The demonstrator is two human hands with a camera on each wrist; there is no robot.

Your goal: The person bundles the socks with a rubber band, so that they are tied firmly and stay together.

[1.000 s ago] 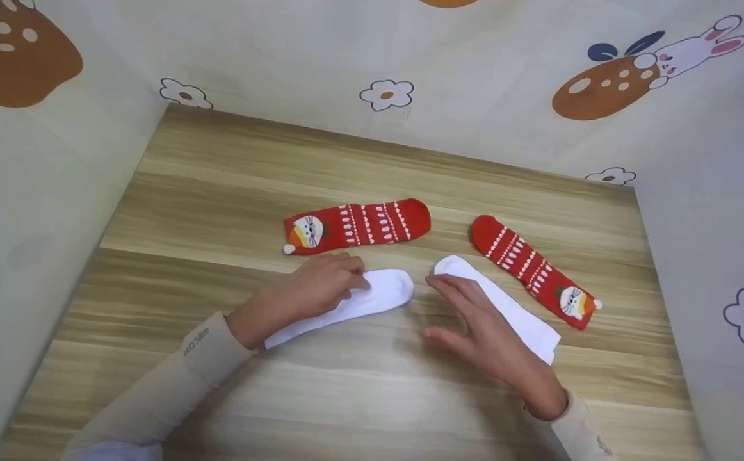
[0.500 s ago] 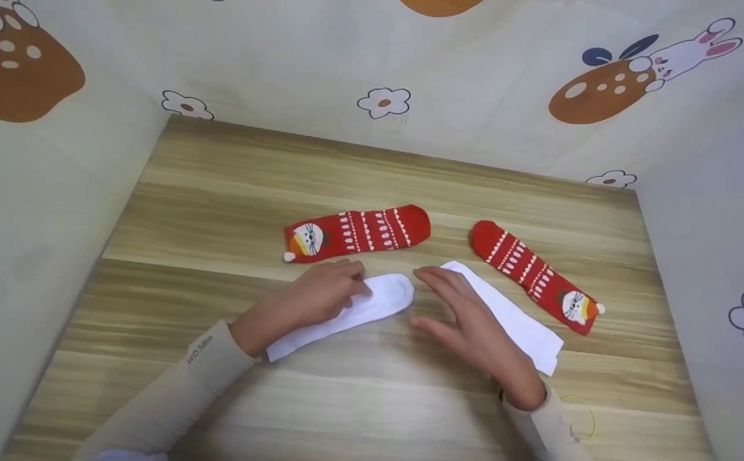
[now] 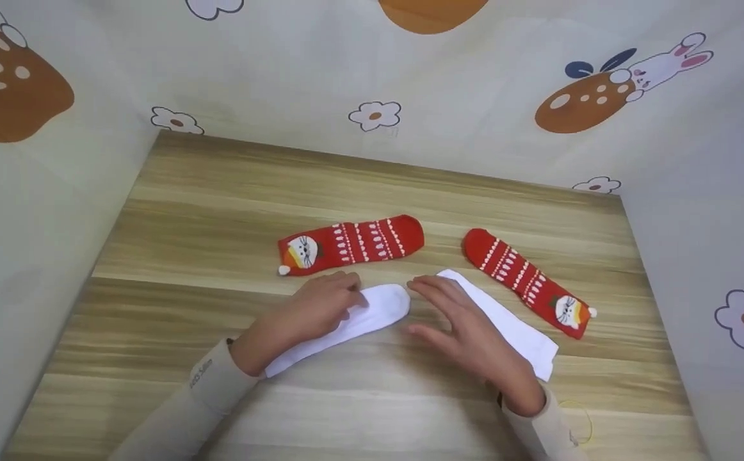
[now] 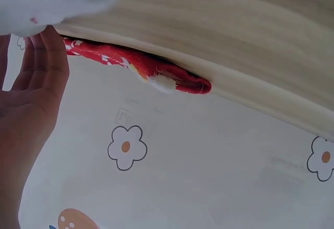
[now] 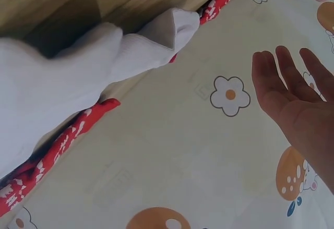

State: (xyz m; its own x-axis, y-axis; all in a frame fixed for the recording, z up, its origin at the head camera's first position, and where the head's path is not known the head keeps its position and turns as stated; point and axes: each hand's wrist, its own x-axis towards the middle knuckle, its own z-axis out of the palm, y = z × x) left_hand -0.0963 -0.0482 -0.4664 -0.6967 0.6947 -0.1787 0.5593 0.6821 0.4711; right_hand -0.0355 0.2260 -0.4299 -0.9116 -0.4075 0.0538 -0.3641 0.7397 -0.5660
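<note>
Two white socks, left fingers apparently on one

A pale beige left sleeve is carrying small dark lettering near its cuff, where something dark is peeking out. To the right of the left sleeve, a matching right sleeve is bearing an unreadable mark. The left hand and right hand are going bare.
</note>
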